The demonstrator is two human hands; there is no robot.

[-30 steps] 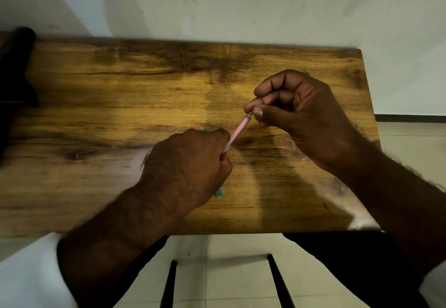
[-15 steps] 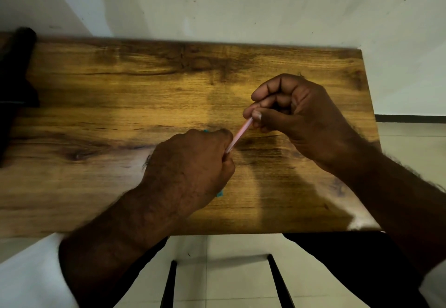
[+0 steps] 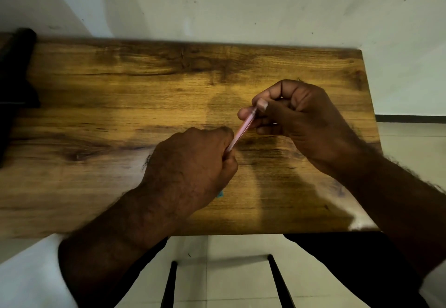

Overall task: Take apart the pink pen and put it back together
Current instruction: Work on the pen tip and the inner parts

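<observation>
We've got a wooden table (image 3: 120, 95), heavy grain, with a scuffed white wall (image 3: 241, 6) behind its back edge. Black object (image 3: 17, 71) at the left edge, too dark to identify. Small teal bit (image 3: 220, 194) near the front edge, mostly hidden. Past the front edge: pale tiled floor (image 3: 229, 283) and two black bars (image 3: 169, 283).

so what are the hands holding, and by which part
Both hold the pink pen: the left hand grips its near end in a fist, the right hand pinches its far end between thumb and fingers.
</observation>
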